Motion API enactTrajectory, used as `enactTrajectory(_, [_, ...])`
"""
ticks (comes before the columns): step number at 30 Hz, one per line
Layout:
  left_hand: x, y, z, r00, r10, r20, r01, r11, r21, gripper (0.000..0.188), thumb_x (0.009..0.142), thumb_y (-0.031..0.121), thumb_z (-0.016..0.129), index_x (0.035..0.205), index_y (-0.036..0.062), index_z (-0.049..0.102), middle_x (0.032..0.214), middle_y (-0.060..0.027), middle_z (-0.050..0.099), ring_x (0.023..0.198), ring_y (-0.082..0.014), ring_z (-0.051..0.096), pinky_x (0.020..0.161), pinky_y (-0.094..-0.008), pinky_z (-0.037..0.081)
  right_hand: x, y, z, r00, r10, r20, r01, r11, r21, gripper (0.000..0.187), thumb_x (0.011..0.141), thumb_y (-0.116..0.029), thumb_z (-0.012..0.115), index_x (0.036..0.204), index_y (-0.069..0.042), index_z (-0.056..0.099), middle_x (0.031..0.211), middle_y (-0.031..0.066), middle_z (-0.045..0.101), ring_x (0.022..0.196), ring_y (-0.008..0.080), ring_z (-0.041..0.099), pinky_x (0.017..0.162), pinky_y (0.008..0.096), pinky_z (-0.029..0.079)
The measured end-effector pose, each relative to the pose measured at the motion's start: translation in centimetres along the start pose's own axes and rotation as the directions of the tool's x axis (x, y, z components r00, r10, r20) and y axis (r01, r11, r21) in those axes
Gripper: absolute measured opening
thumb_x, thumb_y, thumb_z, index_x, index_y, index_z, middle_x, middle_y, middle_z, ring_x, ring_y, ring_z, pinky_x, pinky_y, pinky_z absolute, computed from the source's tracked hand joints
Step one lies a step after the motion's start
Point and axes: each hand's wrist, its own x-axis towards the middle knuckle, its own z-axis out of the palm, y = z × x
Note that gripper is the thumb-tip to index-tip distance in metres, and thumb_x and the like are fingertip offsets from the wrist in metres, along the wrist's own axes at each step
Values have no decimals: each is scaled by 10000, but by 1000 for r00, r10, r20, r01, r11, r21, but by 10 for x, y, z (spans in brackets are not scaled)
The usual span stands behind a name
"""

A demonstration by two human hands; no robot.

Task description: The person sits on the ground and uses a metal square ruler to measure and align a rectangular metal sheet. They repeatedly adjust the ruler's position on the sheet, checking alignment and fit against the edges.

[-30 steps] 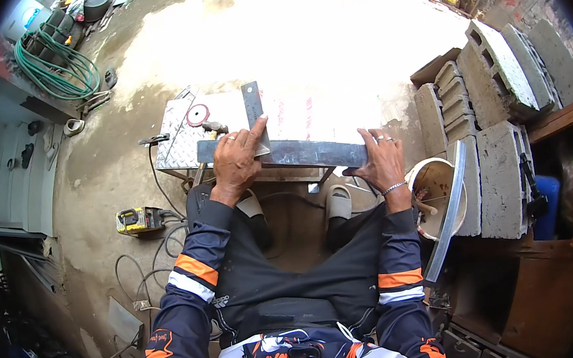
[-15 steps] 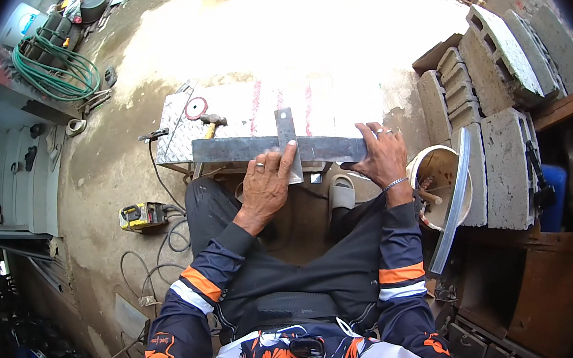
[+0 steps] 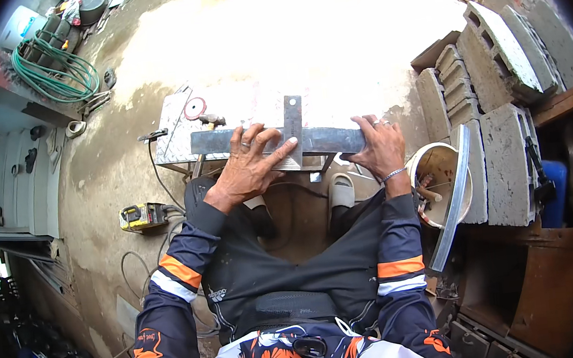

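A dark flat metal bar [image 3: 209,142] lies crosswise along the near side of a checkered metal work table [image 3: 170,125]. Across it stands a try square [image 3: 292,114], its blade pointing away from me and its pale stock at the bar's near edge. My left hand [image 3: 247,166] is closed on the bar just left of the blade, fingers over the far edge, forefinger pressing on the square. At the bar's right end my right hand [image 3: 382,149] grips it, thumb on the near side and fingertips over the top.
A hammer [image 3: 210,121] and a red-rimmed disc [image 3: 194,107] lie behind the bar. A cable clamp [image 3: 153,135] hangs at the table's left corner; a yellow-black machine [image 3: 140,217] sits on the floor. To my right stand a bucket [image 3: 419,201], a clear strip [image 3: 451,205] and concrete blocks [image 3: 505,170].
The square has slid right along the bar and shifted slightly away from me. My left hand has turned, its fingers now reaching over the bar. The right hand stays at the bar's end.
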Motion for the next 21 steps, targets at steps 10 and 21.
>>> enactTrajectory(10, [14, -31, 5, 998, 51, -43, -57, 987, -149, 704, 733, 537, 837, 1403, 431, 650, 1247, -2, 550, 1315, -258, 459, 1134, -550, 305, 6, -3, -1, 1000, 1, 16, -1, 1000, -21, 775, 622, -521, 935, 1294, -236, 675, 1193, 22, 700, 1033, 237, 686, 849, 415, 453])
enactTrajectory(21, [17, -29, 5, 998, 62, -23, -65, 990, -127, 655, 758, 642, 770, 1379, 462, 672, 1084, -5, 521, 1200, -251, 460, 1082, -514, 280, 4, -3, -1, 1000, 7, 16, -6, 999, -36, 770, 625, -529, 935, 1290, -239, 675, 1200, 22, 698, 1038, 236, 685, 867, 403, 454])
